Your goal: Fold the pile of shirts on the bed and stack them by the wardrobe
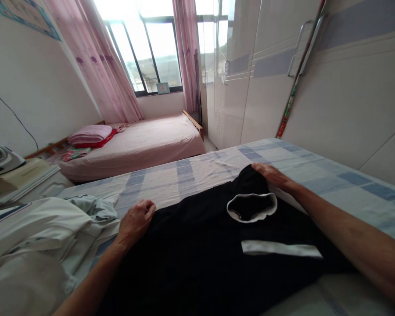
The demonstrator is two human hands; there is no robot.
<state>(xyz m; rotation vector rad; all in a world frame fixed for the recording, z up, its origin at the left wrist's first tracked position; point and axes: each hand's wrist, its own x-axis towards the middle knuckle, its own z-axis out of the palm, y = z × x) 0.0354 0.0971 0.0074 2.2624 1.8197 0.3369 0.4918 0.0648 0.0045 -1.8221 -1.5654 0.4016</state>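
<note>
A black shirt (191,245) lies spread over a blue-and-white checked bed sheet, with a white-trimmed round opening (273,206) and a white strip (281,249) across it. At its left edge, my left hand (138,219) is closed, pinching the dark cloth between thumb and fingers. My right hand (272,174) grips the far edge of the shirt, just beyond the round opening; its fingertips are partly hidden by the fabric. The bottom of the shirt runs out of view.
White and grey clothes (42,237) lie heaped at the left on the checked sheet (210,169). Beyond stands a second bed (158,136) with folded pink bedding (90,134). A wardrobe (358,96) lines the right side; a fan (0,158) sits far left.
</note>
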